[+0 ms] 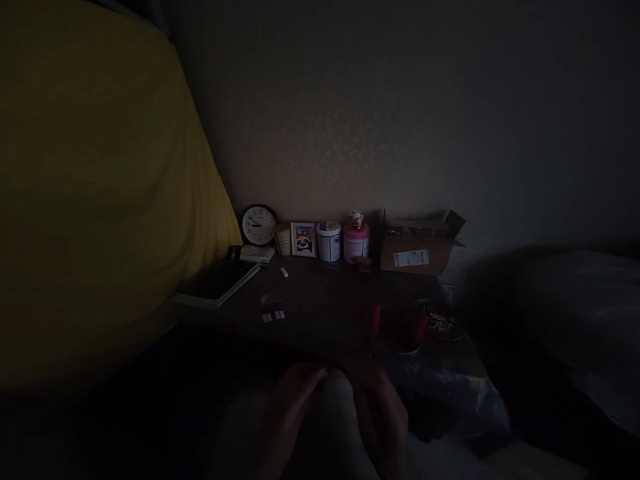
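The room is very dim, and both hands sit low in the middle of the view. My left hand (295, 397) is curled closed, its thumb pointing inward to the right. My right hand (384, 408) faces it, also curled, with most of its fingers lost in shadow. Between them rises a pale rounded shape (343, 413), perhaps a clothed knee; the hands are close on either side of it. Anything held at the fingertips is too dark to make out. Beyond the hands lies the dark tabletop (320, 307).
Along the wall stand a round clock (259, 225), a panda picture frame (303, 240), a white tub (329, 241), a pink tub (357, 245) and an open cardboard box (413, 257). A book (220, 283) lies left. A red container (400, 330) and a dish of small sticks (445, 325) are right.
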The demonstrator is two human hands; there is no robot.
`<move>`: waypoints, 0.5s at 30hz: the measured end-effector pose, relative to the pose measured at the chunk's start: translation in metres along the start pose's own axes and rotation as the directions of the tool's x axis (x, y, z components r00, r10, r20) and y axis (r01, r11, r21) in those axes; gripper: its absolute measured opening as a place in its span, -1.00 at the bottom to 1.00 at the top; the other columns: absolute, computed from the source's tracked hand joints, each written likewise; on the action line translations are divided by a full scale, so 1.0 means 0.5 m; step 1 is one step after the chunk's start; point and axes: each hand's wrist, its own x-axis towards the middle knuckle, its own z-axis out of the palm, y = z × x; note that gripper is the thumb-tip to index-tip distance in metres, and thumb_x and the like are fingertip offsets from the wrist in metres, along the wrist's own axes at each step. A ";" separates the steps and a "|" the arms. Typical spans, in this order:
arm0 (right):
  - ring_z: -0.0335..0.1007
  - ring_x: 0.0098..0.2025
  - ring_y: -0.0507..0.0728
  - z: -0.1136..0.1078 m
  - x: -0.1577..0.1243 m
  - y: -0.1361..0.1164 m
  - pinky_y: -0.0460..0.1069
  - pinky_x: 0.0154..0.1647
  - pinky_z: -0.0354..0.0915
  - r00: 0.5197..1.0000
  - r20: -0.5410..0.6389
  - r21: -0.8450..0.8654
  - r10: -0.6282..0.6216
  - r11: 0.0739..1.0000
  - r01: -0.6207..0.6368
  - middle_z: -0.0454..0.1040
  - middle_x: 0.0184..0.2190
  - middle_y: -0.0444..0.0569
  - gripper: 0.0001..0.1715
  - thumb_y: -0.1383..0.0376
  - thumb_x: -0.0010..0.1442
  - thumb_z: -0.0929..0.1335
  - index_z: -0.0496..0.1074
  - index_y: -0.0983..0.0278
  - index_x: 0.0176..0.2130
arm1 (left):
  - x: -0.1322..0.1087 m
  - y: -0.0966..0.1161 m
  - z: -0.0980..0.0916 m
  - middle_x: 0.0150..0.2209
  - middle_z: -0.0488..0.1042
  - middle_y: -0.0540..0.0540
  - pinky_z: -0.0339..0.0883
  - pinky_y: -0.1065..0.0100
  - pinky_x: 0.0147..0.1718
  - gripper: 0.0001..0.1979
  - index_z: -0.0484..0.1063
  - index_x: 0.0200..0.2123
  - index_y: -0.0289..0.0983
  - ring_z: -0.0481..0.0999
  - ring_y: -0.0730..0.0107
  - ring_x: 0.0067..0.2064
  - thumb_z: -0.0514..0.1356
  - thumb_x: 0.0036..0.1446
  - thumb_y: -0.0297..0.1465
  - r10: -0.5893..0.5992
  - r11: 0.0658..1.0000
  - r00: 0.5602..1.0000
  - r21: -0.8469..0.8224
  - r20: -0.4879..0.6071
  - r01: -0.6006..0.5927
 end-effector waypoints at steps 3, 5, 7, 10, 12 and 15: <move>0.59 -0.31 0.13 -0.007 0.007 -0.001 -0.06 -0.36 0.48 0.996 0.020 -0.010 -0.083 0.996 0.084 0.62 -0.35 -0.03 -0.83 0.31 0.25 0.29 0.49 0.17 -0.26 | 0.007 -0.011 -0.003 -0.04 0.60 -0.09 0.38 0.13 0.05 -0.75 0.58 -0.21 -0.12 0.49 0.06 0.09 0.27 0.01 -0.22 -0.007 1.000 0.999 -0.025 0.038 0.008; 0.59 -0.33 0.10 0.008 0.004 0.027 -0.08 -0.38 0.47 0.994 0.097 -0.035 -0.050 0.998 0.054 0.62 -0.35 -0.05 -0.74 0.34 0.28 0.23 0.51 0.18 -0.23 | 0.011 -0.014 0.007 -0.11 0.62 -0.10 0.38 0.11 0.04 -0.78 0.59 -0.26 -0.13 0.51 0.06 0.06 0.27 0.01 -0.21 0.025 0.998 0.997 -0.058 0.068 -0.021; 0.59 -0.31 0.10 0.026 -0.003 0.070 -0.08 -0.34 0.47 0.992 0.124 -0.097 -0.007 0.995 0.019 0.62 -0.34 -0.03 -0.70 0.32 0.30 0.20 0.52 0.22 -0.21 | 0.016 -0.017 0.023 -0.20 0.64 -0.11 0.38 0.09 0.04 -0.81 0.58 -0.35 -0.15 0.53 0.06 0.03 0.27 0.00 -0.21 0.045 0.995 0.996 -0.093 0.083 -0.037; 0.57 -0.35 0.10 0.034 -0.007 0.126 -0.10 -0.44 0.44 0.984 -0.011 -0.188 0.179 0.966 -0.178 0.61 -0.33 0.02 -0.67 0.20 0.30 0.23 0.52 0.28 -0.17 | 0.026 -0.027 0.037 -0.26 0.64 -0.15 0.36 0.04 0.06 -0.81 0.57 -0.41 -0.18 0.55 0.00 0.01 0.29 -0.07 -0.21 0.044 0.988 0.997 -0.148 0.069 -0.034; 0.56 -0.33 0.11 0.022 -0.002 0.143 -0.10 -0.44 0.43 0.960 -0.073 -0.182 0.269 0.943 -0.278 0.61 -0.30 0.03 -0.65 0.16 0.28 0.25 0.53 0.29 -0.15 | 0.031 -0.035 0.036 -0.26 0.65 -0.18 0.35 0.03 0.08 -0.79 0.57 -0.41 -0.19 0.54 -0.04 0.02 0.33 -0.14 -0.21 0.035 0.986 0.998 -0.167 0.055 -0.025; 0.54 -0.31 0.11 -0.005 0.012 0.147 -0.08 -0.38 0.42 0.941 -0.144 -0.101 0.305 0.942 -0.320 0.60 -0.31 0.00 -0.70 0.17 0.26 0.29 0.54 0.29 -0.22 | 0.034 -0.046 0.026 -0.25 0.66 -0.19 0.36 0.06 0.08 -0.74 0.57 -0.42 -0.17 0.54 -0.07 0.01 0.38 -0.21 -0.18 0.021 0.985 0.998 -0.170 0.067 -0.010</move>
